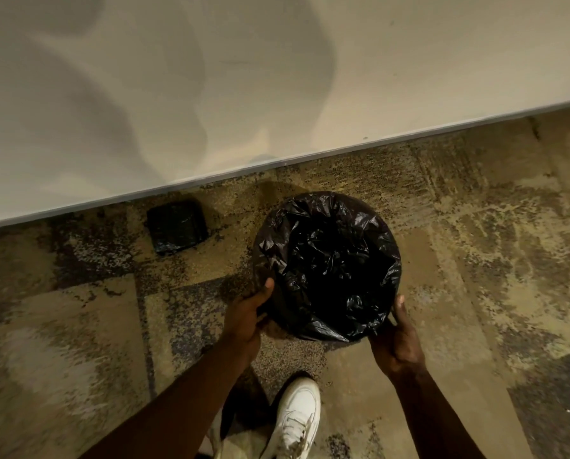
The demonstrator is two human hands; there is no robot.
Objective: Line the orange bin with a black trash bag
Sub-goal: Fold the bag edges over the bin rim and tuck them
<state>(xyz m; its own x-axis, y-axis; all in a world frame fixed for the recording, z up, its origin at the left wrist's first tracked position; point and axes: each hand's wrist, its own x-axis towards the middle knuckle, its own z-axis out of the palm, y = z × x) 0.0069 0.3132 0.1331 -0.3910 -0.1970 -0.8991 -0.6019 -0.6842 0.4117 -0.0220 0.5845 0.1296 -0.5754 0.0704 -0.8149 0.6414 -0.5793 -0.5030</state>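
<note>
A round bin stands on the carpet near the wall, seen from straight above. A crumpled black trash bag (326,260) fills its inside and folds over the whole rim, so the orange bin itself is almost hidden; only a dim sliver of its side (275,329) shows by my left hand. My left hand (249,318) grips the bag's edge at the near left of the rim, thumb on top. At the near right of the rim, my right hand (398,339) holds the bag's edge in the same way.
A folded pack of black bags (176,231) lies on the carpet left of the bin, close to the wall. The pale wall (277,77) runs across the top, its base just behind the bin. My white shoe (297,419) stands below the bin.
</note>
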